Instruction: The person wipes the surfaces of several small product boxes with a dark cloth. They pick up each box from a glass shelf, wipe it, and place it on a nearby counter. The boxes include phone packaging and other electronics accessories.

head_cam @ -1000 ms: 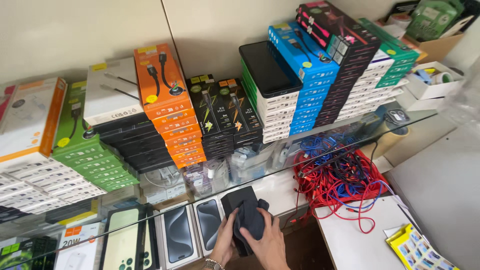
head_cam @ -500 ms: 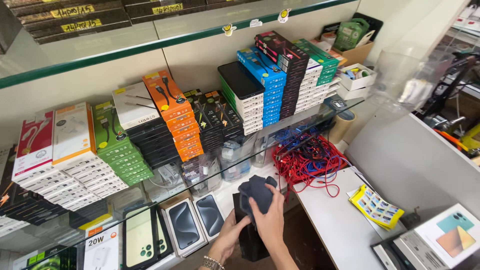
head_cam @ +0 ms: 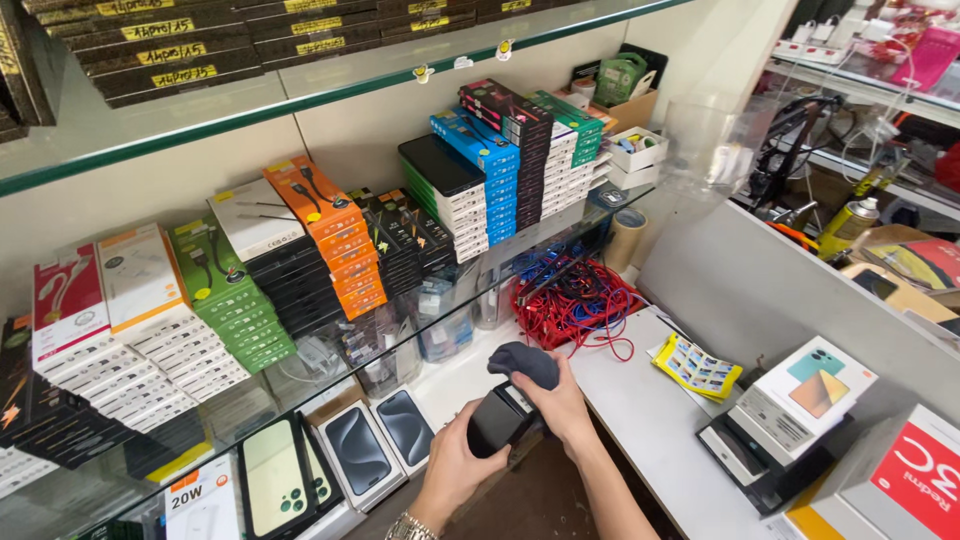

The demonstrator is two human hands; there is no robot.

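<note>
My left hand [head_cam: 450,468] grips a small black box-shaped device [head_cam: 500,420] from below and the left side. My right hand [head_cam: 562,408] presses a dark grey cloth [head_cam: 524,362] against the top of that device, fingers curled around its right side. Both hands hover over the front edge of the white counter [head_cam: 650,420], below the glass shelf [head_cam: 330,345]. A metal watch band [head_cam: 408,526] shows on my left wrist.
Stacks of coloured cable boxes [head_cam: 330,235] fill the glass shelf. Phone boxes [head_cam: 355,450] lie under it. A tangle of red and blue cables [head_cam: 575,300] sits behind my hands. A yellow card [head_cam: 697,368], more phone boxes [head_cam: 810,390] and a tape roll [head_cam: 628,238] are to the right.
The view has swung right and up. My hands have turned the black device and the cloth now sits bunched on its top under my right hand.
</note>
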